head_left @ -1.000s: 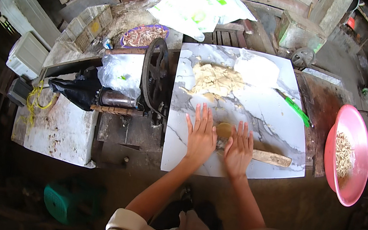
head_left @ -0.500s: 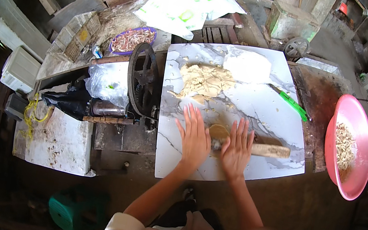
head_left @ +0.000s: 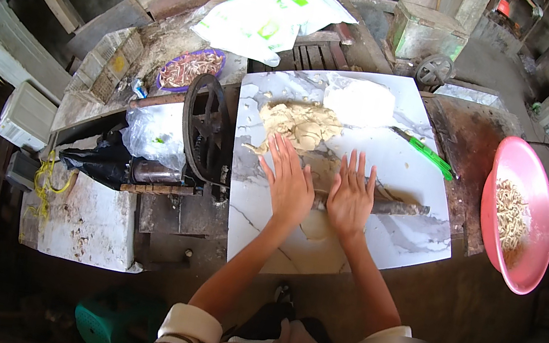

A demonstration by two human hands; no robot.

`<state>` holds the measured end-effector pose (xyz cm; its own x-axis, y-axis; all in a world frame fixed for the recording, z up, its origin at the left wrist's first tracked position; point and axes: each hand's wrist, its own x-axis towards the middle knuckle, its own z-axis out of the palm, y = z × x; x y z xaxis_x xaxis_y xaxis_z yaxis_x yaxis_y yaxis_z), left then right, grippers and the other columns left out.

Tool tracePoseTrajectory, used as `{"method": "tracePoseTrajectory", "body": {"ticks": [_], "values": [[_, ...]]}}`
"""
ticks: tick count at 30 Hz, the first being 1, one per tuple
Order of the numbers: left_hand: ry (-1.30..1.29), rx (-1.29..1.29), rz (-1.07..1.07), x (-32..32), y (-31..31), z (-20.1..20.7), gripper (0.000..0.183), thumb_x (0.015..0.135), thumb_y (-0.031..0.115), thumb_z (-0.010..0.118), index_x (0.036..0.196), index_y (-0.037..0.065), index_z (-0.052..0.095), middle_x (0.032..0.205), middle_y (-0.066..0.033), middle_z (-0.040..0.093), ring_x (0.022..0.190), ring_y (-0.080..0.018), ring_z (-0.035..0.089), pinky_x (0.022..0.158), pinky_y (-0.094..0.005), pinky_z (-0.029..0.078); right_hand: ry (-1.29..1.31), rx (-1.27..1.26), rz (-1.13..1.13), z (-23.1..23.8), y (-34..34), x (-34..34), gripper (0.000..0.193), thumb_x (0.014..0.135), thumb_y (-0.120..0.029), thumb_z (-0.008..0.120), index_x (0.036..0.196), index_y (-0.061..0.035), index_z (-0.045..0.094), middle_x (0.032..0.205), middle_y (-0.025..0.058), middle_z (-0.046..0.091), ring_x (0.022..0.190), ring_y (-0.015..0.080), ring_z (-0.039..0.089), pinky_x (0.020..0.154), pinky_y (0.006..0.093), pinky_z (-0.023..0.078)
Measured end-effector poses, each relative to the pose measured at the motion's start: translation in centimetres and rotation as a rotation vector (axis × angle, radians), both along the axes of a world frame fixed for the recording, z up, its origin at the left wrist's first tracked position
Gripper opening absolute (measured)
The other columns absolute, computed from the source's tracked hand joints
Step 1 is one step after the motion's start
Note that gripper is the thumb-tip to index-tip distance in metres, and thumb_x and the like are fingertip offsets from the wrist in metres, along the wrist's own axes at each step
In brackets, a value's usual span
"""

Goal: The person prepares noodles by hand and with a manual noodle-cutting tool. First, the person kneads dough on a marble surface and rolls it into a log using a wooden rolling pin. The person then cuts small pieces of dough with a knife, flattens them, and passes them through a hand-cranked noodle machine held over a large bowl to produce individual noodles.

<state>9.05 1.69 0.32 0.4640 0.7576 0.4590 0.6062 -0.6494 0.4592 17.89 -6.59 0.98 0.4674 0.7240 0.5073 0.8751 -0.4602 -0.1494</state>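
Observation:
A wooden rolling pin lies crosswise on the white marble-patterned board. My left hand is flat over its left part, fingers stretched forward and spread. Beside it, my right hand rests palm-down on the pin, fingers also straight and apart. A thin, flattened piece of dough shows between my wrists; the palms and pin hide part of it. Just beyond my left fingertips sits a lumpy mass of beige dough. Farther back on the board are a white plastic bag and a green-handled knife.
A pink basin with small pale pieces stands at the right. Left of the board is a machine with a dark wheel. Behind it are a purple-rimmed tray and a large white sack. A green stool stands lower left.
Both hands have pushed forward, away from me, and the rolling pin has turned and moved forward under them. More of the flattened dough now shows on the near side.

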Motion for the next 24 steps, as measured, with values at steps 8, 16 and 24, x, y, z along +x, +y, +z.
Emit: {"method": "tracePoseTrajectory", "body": {"ticks": [8, 16, 24], "values": [[0.01, -0.036, -0.079, -3.1, -3.6, -1.2, 0.061, 0.082, 0.008, 0.042, 0.136, -0.011, 0.02, 0.145, -0.0252, 0.013, 0.136, -0.04, 0.006, 0.106, -0.0573, 0.001, 0.092, -0.004, 0.12, -1.1, -4.5, -2.5, 0.036, 0.088, -0.016, 0.042, 0.116, 0.0039, 0.054, 0.133, 0.0189, 0.043, 0.125, 0.0289, 0.04, 0.107, 0.0422, 0.025], [-0.051, 0.018, 0.026, 1.3, 0.5, 0.8, 0.059, 0.084, 0.008, 0.043, 0.135, -0.011, 0.021, 0.146, -0.0234, 0.014, 0.137, -0.0368, 0.006, 0.108, -0.0538, 0.003, -0.089, 0.043, 0.042, -0.7, 1.3, 2.1, 0.037, 0.091, -0.021, 0.039, 0.113, 0.0031, 0.057, 0.131, 0.018, 0.045, 0.13, 0.0265, 0.032, 0.108, 0.0412, 0.023], [0.064, 0.115, -0.174, -4.0, -4.1, -1.5, 0.053, 0.087, 0.011, 0.044, 0.132, -0.011, 0.029, 0.142, -0.0243, 0.025, 0.135, -0.0351, 0.018, 0.107, -0.0534, 0.013, 0.01, 0.031, 0.145, -1.3, -4.3, -2.6, 0.034, 0.088, -0.016, 0.044, 0.114, 0.0027, 0.055, 0.132, 0.0169, 0.044, 0.126, 0.0267, 0.039, 0.105, 0.0405, 0.029]]}}
